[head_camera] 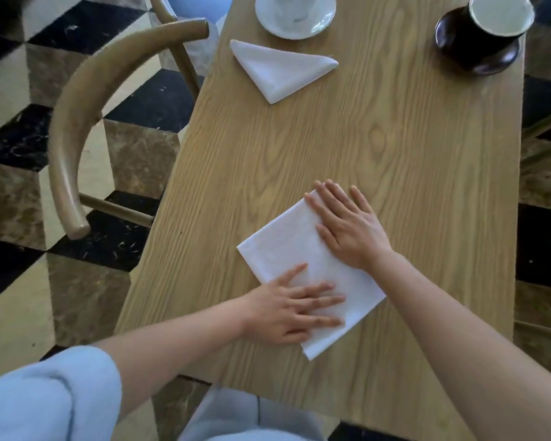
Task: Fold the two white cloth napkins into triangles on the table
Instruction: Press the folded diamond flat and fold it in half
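Note:
A white napkin [287, 249] lies flat as a square on the wooden table [395, 148], near the front edge. My left hand [295, 308] presses palm down on its near left part, fingers spread. My right hand [350, 224] rests flat on its far right edge, fingers apart. A second white napkin [280, 70], folded into a triangle, lies at the far side of the table.
A white cup on a white saucer [295, 14] stands at the far edge behind the triangle. A black cup on a dark saucer [481, 36] stands at the far right. A wooden chair [86, 100] is beside the table's left edge.

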Tool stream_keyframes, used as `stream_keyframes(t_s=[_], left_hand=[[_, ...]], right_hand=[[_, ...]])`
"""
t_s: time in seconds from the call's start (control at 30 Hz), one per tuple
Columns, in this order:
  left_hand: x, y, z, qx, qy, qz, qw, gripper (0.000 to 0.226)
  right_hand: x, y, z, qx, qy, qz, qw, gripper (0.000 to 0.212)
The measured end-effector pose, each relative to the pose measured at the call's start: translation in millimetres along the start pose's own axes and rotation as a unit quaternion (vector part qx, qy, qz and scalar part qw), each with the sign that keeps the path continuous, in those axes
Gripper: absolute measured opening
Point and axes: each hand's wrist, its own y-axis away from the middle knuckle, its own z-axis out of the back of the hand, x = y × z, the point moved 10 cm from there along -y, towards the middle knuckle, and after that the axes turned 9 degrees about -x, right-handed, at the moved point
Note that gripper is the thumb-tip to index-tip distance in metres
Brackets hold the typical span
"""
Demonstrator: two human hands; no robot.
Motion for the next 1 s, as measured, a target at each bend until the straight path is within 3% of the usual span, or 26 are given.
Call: stream_keyframes(t_s=[0.13,0.27,0.43,0.53,0.6,0.77,1.0], left_hand=[[-13,9,-3,0.041,0.008,-0.082,0.996,0.046],[-17,20,-2,0.060,0.022,-0.098,0.993,0.046],[-18,24,-2,0.076,0.035,-0.074,0.994,0.053],[-19,25,-2,0.081,0.063,-0.049,0.994,0.065],[-13,25,6,0.041,0.075,-0.004,0.996,0.070],[27,36,35,-0.096,0.096,0.138,0.981,0.053],[31,24,42,-0.097,0.052,0.210,0.972,0.047]], right_hand=[[0,1,-2,-0.001,-0.004,0.004,1.000,0.057],[1,2,1,-0.013,-0.017,0.003,1.000,0.057],[7,10,31,-0.118,-0.042,0.001,0.992,0.051],[20,44,48,-0.196,-0.065,0.013,0.978,0.046],[34,79,50,-0.210,-0.102,0.030,0.972,0.040],[62,143,30,-0.133,-0.139,0.088,0.977,0.035],[61,141,26,-0.146,-0.132,0.117,0.974,0.026]])
